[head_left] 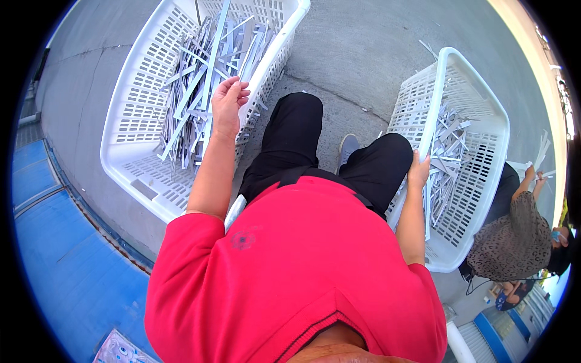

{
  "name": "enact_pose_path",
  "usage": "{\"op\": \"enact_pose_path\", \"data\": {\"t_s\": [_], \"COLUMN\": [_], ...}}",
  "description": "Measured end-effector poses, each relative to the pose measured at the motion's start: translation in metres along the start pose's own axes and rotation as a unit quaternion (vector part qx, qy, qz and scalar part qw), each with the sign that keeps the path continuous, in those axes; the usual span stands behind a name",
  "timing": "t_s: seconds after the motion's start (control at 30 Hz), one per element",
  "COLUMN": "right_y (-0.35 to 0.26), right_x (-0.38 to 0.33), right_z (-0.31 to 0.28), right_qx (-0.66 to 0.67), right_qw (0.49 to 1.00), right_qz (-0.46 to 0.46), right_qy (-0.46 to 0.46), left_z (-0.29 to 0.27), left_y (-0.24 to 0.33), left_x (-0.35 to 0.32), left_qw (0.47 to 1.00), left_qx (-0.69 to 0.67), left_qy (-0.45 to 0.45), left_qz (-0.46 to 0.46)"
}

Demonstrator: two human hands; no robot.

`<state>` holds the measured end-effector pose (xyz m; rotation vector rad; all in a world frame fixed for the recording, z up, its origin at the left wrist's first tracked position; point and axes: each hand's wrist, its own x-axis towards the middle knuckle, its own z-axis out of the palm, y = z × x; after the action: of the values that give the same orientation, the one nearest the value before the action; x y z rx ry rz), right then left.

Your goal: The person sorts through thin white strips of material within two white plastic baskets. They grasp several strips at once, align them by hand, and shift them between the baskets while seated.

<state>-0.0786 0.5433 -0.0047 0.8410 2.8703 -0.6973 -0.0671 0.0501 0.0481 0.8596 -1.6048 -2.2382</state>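
My left hand (229,104) is over the near right side of a large white plastic basket (115,134). Its fingers are curled in a pinch, with a thin pale strip (247,60) rising from the fingertips. Inside that basket lies a tangled heap of long white and grey strips (192,100). At my right side stands a second white basket (501,121), holding a smaller pile of similar strips (446,158). My right hand (419,171) is closed around its near rim, fingers partly hidden.
Between the baskets are my knees in black trousers and one grey shoe (348,148) on the concrete floor (351,45). At the far right another person (511,239) in a patterned top holds pale strips (543,151). A blue surface (72,272) lies at the left.
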Motion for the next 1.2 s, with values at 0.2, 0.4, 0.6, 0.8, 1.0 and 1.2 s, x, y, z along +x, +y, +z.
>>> {"op": "enact_pose_path", "data": {"t_s": [0.2, 0.4, 0.6, 0.8, 1.0, 1.2], "right_y": [-0.005, 0.014, 0.002, 0.01, 0.015, 0.01], "right_x": [0.0, 0.009, 0.002, 0.007, 0.011, 0.008], "right_z": [-0.001, 0.006, 0.0, 0.002, 0.006, 0.001], "right_qx": [0.003, 0.005, 0.037, 0.053, 0.037, 0.022], "right_qw": [1.0, 1.0, 0.999, 0.999, 0.999, 0.999], "right_qz": [0.008, -0.012, -0.027, -0.002, 0.004, 0.015], "right_qy": [-0.008, 0.004, -0.002, -0.007, 0.005, 0.017], "left_z": [-0.083, -0.097, -0.106, -0.073, -0.081, -0.053], "left_y": [-0.034, -0.069, -0.114, -0.077, -0.126, -0.076], "left_x": [0.056, 0.087, 0.123, 0.122, 0.131, 0.102], "left_qw": [0.981, 0.918, 0.791, 0.686, 0.726, 0.732], "left_qx": [0.162, 0.385, 0.605, 0.695, 0.674, 0.672], "left_qy": [0.098, 0.033, -0.017, -0.156, -0.078, -0.054], "left_qz": [-0.048, -0.093, -0.091, -0.148, -0.112, -0.097]}}
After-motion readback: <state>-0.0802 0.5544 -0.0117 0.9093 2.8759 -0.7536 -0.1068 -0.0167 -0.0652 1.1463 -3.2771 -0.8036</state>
